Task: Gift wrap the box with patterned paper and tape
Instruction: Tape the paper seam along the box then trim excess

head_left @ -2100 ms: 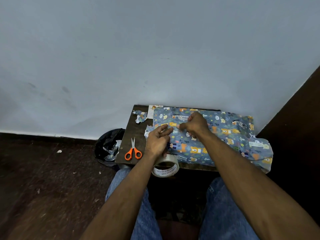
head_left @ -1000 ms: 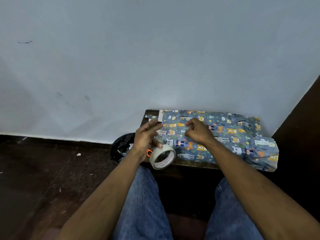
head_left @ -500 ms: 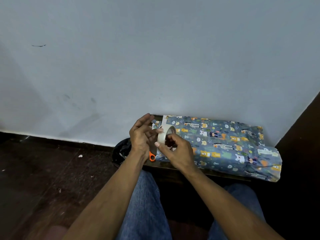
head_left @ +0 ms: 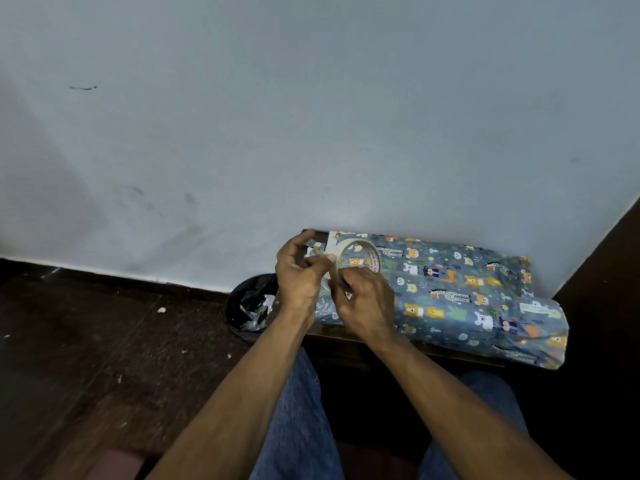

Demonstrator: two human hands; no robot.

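A box wrapped in blue animal-patterned paper (head_left: 457,292) lies on a small dark table (head_left: 398,344) against the wall. Its right end sticks out past the table with loose crumpled paper. I hold a roll of clear tape (head_left: 356,259) upright in the air over the box's left end. My right hand (head_left: 367,303) grips the roll from below. My left hand (head_left: 299,271) pinches at the roll's left rim with thumb and forefinger, the other fingers spread. The scissors are hidden behind my hands.
A black bin (head_left: 251,306) with paper scraps stands on the dark floor left of the table. The pale wall (head_left: 311,116) rises right behind the box. A dark surface (head_left: 616,258) borders the right side. My jeans-clad knees (head_left: 301,410) sit under the table's front edge.
My right hand left the top of the box and took the roll from below. The roll was lifted from the table's front edge up over the box's left end; my left hand now pinches its rim.
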